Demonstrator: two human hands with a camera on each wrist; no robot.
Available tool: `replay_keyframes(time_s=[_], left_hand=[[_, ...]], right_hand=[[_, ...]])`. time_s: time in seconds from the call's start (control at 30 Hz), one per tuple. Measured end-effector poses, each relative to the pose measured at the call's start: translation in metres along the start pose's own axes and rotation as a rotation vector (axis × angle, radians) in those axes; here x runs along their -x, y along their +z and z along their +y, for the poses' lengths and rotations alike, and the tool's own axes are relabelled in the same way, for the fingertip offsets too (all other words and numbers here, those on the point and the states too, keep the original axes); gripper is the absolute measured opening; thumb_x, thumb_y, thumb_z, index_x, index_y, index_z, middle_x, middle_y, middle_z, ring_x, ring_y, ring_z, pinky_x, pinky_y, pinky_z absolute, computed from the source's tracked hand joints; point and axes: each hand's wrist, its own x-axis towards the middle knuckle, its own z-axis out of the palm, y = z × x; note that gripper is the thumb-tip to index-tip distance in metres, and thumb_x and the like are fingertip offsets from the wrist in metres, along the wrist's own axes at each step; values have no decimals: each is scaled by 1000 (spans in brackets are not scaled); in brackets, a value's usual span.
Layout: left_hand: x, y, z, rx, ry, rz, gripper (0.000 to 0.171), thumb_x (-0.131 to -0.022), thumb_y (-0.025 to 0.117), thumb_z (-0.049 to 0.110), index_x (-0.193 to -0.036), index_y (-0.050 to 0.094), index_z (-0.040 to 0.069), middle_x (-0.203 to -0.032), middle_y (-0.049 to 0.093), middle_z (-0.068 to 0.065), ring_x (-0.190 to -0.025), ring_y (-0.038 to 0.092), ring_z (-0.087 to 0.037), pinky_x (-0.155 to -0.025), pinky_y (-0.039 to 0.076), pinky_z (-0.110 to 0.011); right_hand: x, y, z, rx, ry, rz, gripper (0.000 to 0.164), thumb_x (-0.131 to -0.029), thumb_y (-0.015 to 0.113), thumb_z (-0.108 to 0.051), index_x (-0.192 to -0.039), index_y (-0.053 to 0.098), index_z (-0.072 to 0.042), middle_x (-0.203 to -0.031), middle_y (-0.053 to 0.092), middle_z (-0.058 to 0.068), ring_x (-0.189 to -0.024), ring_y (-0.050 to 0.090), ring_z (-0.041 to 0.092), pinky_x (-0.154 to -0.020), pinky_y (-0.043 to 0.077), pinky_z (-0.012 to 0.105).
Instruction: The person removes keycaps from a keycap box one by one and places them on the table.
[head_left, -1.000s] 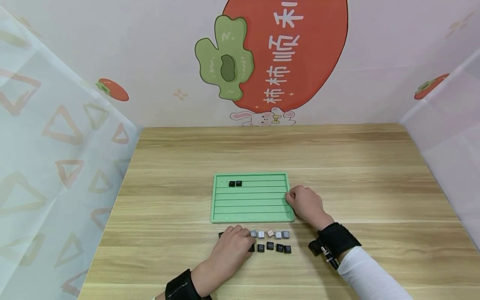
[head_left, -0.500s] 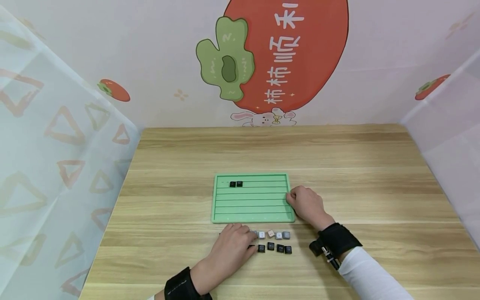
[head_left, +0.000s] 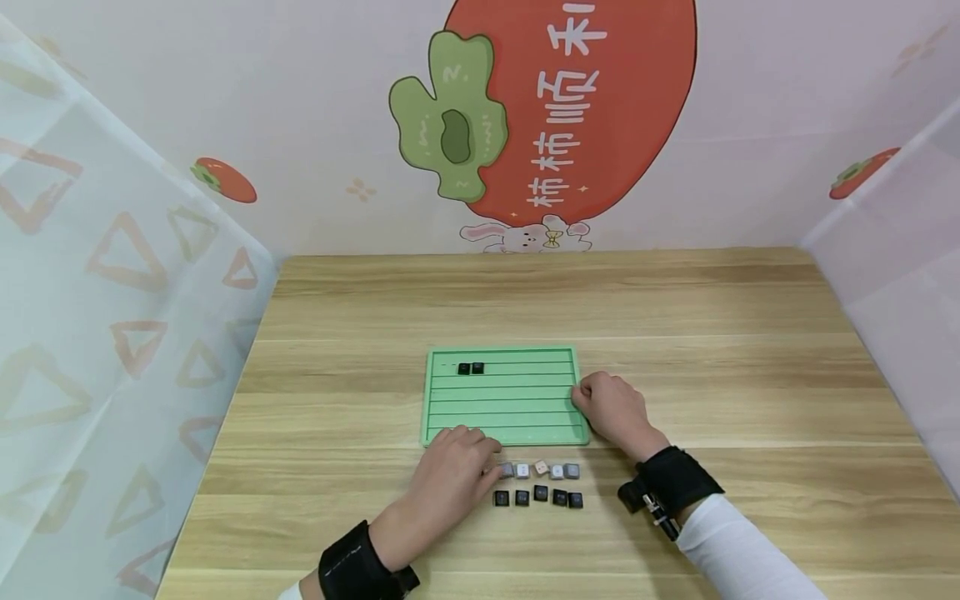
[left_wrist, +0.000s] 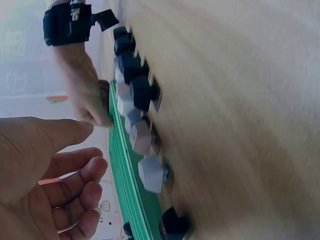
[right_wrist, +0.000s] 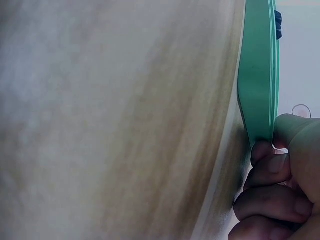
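Note:
A green board [head_left: 502,408] with grooved lines lies on the table, two black keycaps [head_left: 471,368] sitting side by side near its upper left. My right hand [head_left: 613,410] pinches the board's right edge; in the right wrist view the thumb is on top and curled fingers are at the side. My left hand [head_left: 456,471] hovers by the board's lower left edge, fingers loosely bent. In the left wrist view a gap shows between thumb and fingers [left_wrist: 75,175], with nothing in it. Below the board run a row of grey, white and beige keycaps [head_left: 522,471] and a row of black keycaps [head_left: 541,493].
In the left wrist view, one black keycap [left_wrist: 172,226] stands at the near end of the pale row, which the left hand hides in the head view. Wooden table [head_left: 712,333] surrounds the board. A printed cloth [head_left: 322,167] stands behind and at both sides.
My left hand has moved up and slightly left, off the keycap rows toward the board's lower edge, uncovering the leftmost black keycap of the lower row. My right hand stays at the board's edge.

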Motion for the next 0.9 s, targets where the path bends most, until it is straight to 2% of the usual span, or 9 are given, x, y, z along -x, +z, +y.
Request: replay_keyframes(time_s=[0.53, 0.9], left_hand=[[-16, 2, -20, 7, -40, 6, 23, -81, 69, 33, -94, 72, 14, -84, 68, 4, -78, 59, -14, -68, 44, -31], [-25, 1, -36, 14, -109, 20, 21, -80, 69, 31, -92, 72, 14, -84, 68, 3, -76, 59, -15, -66, 44, -31]], right_hand=[[0, 0, 0, 0, -2, 4, 45, -91, 51, -26, -51, 35, -15, -48, 26, -6, -43, 29, 12, -42, 21, 27], [0, -1, -1, -12, -13, 9, 44, -90, 51, -24, -51, 33, -16, -49, 23, -6, -44, 26, 12, -43, 20, 26]])
